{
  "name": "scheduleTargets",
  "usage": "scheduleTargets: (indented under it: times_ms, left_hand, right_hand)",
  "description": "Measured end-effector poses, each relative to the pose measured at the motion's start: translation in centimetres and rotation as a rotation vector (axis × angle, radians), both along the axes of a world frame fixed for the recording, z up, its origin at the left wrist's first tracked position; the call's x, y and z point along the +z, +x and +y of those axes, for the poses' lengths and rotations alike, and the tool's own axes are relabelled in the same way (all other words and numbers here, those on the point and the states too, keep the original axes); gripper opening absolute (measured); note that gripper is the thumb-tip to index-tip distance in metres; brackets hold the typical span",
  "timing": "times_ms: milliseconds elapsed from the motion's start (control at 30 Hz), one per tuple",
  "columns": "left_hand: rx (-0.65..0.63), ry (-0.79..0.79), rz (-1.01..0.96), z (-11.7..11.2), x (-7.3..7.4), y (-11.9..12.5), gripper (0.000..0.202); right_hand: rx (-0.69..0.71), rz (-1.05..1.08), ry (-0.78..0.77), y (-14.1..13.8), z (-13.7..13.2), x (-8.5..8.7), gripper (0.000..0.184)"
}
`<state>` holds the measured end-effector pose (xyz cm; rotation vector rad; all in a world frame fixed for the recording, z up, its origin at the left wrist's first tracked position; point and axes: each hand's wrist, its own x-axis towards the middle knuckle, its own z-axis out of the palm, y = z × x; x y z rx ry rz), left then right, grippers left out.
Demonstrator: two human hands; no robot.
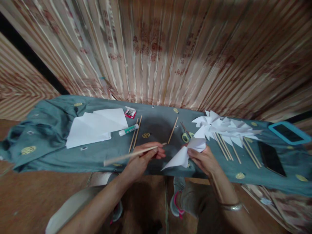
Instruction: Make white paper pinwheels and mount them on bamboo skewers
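Observation:
My left hand [146,155] pinches a thin wooden stick [126,156] that slants across the fingers, its near end blurred to the left. In my right hand [202,157] is a folded white paper pinwheel [180,157], held between thumb and fingers. The stick's tip lies a short way left of the paper, apart from it. Just beyond the right hand, scissors [185,135] with yellow-green handles lie on the cloth. One loose stick [173,130] rests between the hands, and two more sticks [136,133] lie beyond the left hand.
A green cloth [97,159] covers the narrow table. On the left are white paper sheets [97,125], a glue stick [128,130] and a small red-and-white box [130,112]. To the right lie finished paper pinwheels [219,125] on sticks, a dark phone [271,157] and a blue-framed tablet [290,133].

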<state>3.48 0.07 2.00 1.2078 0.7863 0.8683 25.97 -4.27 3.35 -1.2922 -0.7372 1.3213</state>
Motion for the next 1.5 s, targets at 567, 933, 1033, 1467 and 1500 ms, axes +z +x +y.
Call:
scheduleTargets:
  times_ms: [567, 933, 1033, 1467, 1500]
  left_hand:
    - [-0.300, 0.800, 0.555, -2.0, 1.6, -0.4, 0.055]
    - [-0.215, 0.687, 0.446, -3.2, -2.9, -1.3, 0.094]
    - [-0.248, 0.578, 0.406, -3.4, -3.2, -1.7, 0.092]
    - [0.049, 0.053, 0.116, -2.4, 1.6, -1.8, 0.023]
    - [0.053, 0.069, 0.114, -2.4, 1.9, -1.8, 0.026]
  right_hand:
    - [0.092, -0.303, 0.189, -0.1, -0.5, 0.4, 0.030]
    - [-0.014, -0.137, 0.054, 0.4, -0.6, -0.5, 0.028]
    - [-0.050, -0.090, 0.033, 0.1, -0.4, -0.5, 0.030]
    - [0.157, -0.263, 0.324, -3.4, -2.1, 1.4, 0.027]
    - [0.169, -0.285, 0.374, -3.9, -2.3, 1.7, 0.024]
